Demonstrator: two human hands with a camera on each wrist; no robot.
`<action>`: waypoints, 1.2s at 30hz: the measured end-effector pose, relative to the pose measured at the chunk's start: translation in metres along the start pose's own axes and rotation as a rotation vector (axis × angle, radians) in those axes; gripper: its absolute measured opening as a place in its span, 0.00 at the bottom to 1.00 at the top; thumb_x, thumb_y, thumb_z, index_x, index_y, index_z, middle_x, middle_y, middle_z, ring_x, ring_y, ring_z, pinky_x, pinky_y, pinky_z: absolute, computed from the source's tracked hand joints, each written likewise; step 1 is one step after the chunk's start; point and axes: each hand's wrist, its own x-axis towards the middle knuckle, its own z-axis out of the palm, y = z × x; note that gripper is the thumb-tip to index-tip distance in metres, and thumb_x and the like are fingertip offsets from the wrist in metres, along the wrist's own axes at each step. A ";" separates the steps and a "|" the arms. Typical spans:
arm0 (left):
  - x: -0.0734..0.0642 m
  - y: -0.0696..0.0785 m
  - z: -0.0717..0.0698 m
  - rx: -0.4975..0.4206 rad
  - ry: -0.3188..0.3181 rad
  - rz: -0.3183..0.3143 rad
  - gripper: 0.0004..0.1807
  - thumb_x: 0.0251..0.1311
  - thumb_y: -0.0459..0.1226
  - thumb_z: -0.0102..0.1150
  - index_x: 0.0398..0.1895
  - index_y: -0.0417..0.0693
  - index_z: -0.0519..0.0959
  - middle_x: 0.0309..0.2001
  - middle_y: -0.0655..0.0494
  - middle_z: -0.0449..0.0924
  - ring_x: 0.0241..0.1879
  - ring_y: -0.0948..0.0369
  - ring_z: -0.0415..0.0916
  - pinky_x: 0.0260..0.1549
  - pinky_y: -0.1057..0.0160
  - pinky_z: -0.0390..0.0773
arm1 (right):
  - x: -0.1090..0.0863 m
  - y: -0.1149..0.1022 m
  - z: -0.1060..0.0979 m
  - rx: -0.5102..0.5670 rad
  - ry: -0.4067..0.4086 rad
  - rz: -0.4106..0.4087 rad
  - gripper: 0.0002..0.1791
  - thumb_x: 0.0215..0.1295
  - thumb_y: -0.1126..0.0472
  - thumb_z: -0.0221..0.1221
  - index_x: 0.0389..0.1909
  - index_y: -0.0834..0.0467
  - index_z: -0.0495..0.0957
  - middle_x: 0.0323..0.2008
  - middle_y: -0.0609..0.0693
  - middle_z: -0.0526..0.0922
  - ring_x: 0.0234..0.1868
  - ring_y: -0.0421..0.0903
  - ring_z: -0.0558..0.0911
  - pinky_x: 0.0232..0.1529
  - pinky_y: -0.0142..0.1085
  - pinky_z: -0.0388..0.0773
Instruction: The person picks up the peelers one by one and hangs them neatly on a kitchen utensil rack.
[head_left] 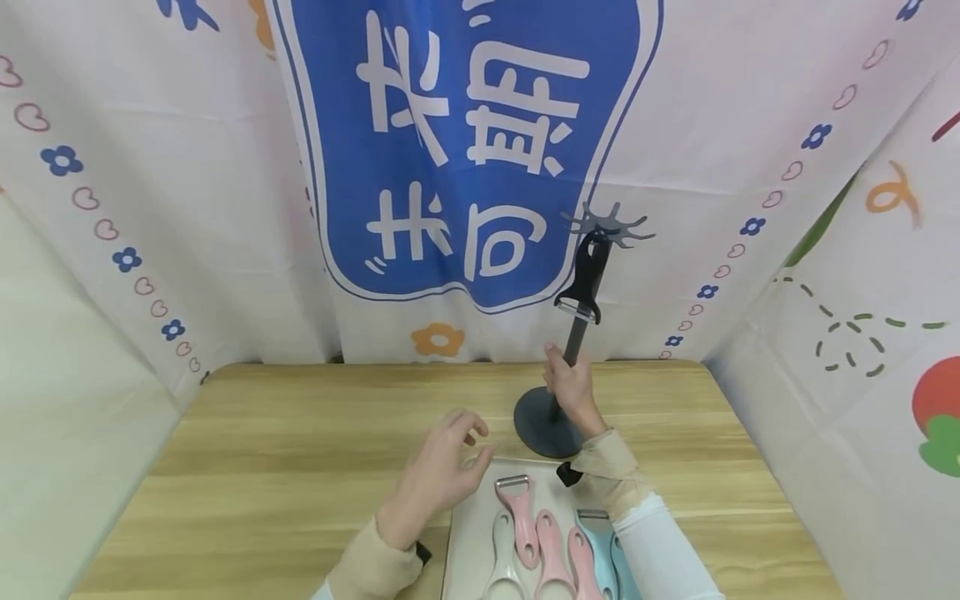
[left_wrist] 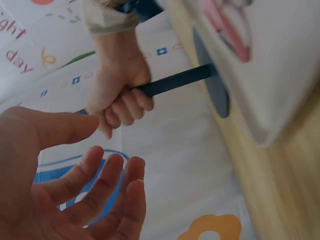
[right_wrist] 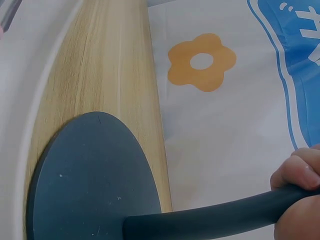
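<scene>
A dark grey utensil stand [head_left: 576,337] with a round base [head_left: 546,423] and a ring of hooks [head_left: 609,225] stands near the back of the table. One black peeler [head_left: 588,271] hangs from its hooks. My right hand [head_left: 573,385] grips the stand's pole below the peeler; the right wrist view shows the fingers [right_wrist: 299,170] wrapped round it. Left of the stand, my left hand [head_left: 444,462] hovers by the tray's back left corner, its fingers loosely bent and holding nothing. In the left wrist view, the thumb and fingers of this hand [left_wrist: 65,165] are spread apart.
A white tray [head_left: 461,546] at the table's front holds several peelers, among them a pink peeler [head_left: 517,517], a white peeler [head_left: 504,554] and a blue peeler [head_left: 597,537]. Behind the wooden table [head_left: 300,458] hangs a printed cloth [head_left: 225,208].
</scene>
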 end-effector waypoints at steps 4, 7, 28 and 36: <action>-0.019 -0.001 0.001 0.082 -0.014 -0.028 0.13 0.60 0.40 0.77 0.42 0.49 0.82 0.43 0.57 0.84 0.38 0.59 0.84 0.36 0.64 0.80 | 0.000 0.001 0.000 0.015 -0.013 -0.003 0.33 0.83 0.50 0.54 0.13 0.51 0.58 0.09 0.37 0.59 0.10 0.35 0.57 0.15 0.29 0.56; -0.030 0.003 0.005 0.084 -0.072 -0.080 0.15 0.60 0.43 0.77 0.42 0.50 0.81 0.41 0.56 0.85 0.36 0.62 0.82 0.33 0.65 0.79 | -0.001 0.003 -0.002 0.016 -0.015 0.017 0.33 0.83 0.49 0.55 0.13 0.52 0.58 0.09 0.37 0.59 0.10 0.36 0.57 0.15 0.30 0.56; -0.067 0.037 0.028 0.344 -0.449 -0.255 0.28 0.51 0.63 0.74 0.19 0.51 0.76 0.21 0.57 0.76 0.23 0.56 0.77 0.25 0.53 0.76 | -0.003 0.001 0.000 0.026 -0.026 -0.026 0.33 0.83 0.53 0.53 0.13 0.54 0.58 0.09 0.37 0.59 0.10 0.35 0.56 0.15 0.28 0.55; -0.068 0.036 0.039 0.305 -0.499 -0.325 0.30 0.54 0.65 0.72 0.18 0.51 0.75 0.21 0.58 0.73 0.23 0.60 0.73 0.26 0.55 0.77 | -0.006 0.000 -0.001 0.019 -0.017 -0.015 0.33 0.84 0.53 0.53 0.12 0.54 0.59 0.08 0.37 0.59 0.10 0.35 0.56 0.15 0.29 0.55</action>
